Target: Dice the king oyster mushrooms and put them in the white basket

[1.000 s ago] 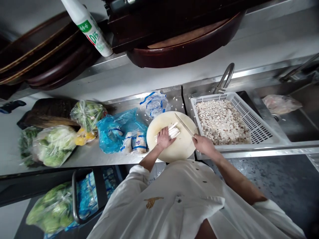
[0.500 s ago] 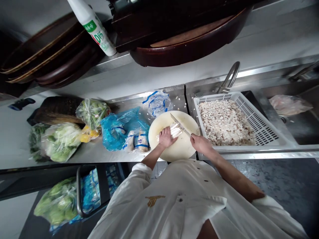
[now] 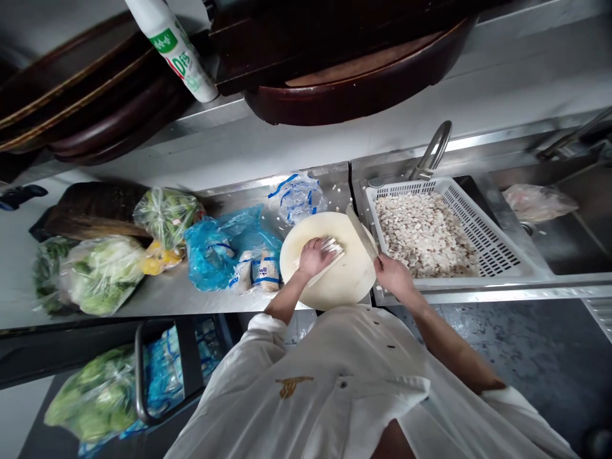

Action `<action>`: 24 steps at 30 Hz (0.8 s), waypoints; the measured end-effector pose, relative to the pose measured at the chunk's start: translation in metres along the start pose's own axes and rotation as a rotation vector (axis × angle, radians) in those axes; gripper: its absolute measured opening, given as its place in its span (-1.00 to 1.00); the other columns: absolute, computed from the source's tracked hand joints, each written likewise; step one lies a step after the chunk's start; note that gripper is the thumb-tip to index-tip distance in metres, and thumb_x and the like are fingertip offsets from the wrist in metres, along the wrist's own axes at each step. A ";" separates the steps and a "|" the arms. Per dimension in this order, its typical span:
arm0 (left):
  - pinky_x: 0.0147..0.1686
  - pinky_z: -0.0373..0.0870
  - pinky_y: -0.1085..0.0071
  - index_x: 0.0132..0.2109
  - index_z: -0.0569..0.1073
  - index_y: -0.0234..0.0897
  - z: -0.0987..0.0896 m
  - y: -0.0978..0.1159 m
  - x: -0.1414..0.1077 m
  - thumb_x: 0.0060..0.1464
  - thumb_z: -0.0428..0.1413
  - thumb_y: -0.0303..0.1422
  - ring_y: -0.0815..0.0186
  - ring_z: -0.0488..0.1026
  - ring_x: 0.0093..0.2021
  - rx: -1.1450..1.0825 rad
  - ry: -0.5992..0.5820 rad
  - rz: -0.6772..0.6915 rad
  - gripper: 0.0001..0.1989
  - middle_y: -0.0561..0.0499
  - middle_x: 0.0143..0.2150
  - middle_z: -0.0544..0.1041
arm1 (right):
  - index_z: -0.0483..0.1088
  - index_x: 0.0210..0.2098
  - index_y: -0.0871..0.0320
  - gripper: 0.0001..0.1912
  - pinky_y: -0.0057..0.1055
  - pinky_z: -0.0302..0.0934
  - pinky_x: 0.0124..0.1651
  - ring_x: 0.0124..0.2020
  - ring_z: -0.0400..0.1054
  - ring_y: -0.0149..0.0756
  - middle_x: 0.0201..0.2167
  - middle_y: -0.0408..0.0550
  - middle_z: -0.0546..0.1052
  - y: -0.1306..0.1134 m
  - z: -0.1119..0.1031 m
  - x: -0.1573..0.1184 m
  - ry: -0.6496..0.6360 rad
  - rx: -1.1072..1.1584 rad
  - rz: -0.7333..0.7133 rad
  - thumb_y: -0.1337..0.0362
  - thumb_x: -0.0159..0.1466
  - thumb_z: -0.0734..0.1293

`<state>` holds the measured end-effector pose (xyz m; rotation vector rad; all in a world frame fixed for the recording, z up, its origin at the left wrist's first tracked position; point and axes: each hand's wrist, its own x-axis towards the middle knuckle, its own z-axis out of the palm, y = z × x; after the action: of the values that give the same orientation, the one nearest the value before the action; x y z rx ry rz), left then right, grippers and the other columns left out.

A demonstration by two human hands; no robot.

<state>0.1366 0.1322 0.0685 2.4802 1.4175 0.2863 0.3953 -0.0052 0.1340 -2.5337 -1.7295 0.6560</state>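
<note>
My left hand (image 3: 313, 257) rests on the round cream cutting board (image 3: 344, 290), its fingers curled over a bundle of pale strips (image 3: 333, 251) that look like cut mushroom. In my right hand (image 3: 394, 276) is the handle of a cleaver (image 3: 362, 233). Its broad blade slants over the board's right edge, apart from the strips. Beside the board on the right, a white slotted basket (image 3: 500, 245) holds a heap of small diced white-and-brown pieces (image 3: 423, 236).
Left of the board lie a blue plastic bag (image 3: 205, 255), wrapped packs (image 3: 265, 271) and bagged greens (image 3: 102, 271). A crumpled clear wrapper (image 3: 299, 197) sits behind it. A faucet (image 3: 436, 150) rises behind the basket; dark trays (image 3: 358, 102) overhang on a shelf.
My right hand has carried the cleaver rightward, off the strips to the board's edge. My left fingers, spread flat before, have curled around the strips and bunched them together.
</note>
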 end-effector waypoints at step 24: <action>0.48 0.06 0.07 0.54 0.04 -0.44 0.020 -0.013 -0.029 0.32 -0.03 0.20 -0.08 0.14 0.48 0.119 -0.088 0.033 -0.05 -0.33 0.48 0.23 | 0.47 0.05 0.13 -0.58 -0.38 0.25 -0.07 -0.08 0.58 -0.13 -0.13 0.13 0.67 -0.028 0.008 -0.011 -0.115 -0.051 -0.174 0.12 0.59 0.04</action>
<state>0.1175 0.1112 0.0444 2.5781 1.3975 0.1001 0.3644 -0.0061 0.1367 -2.3836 -1.9994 0.7695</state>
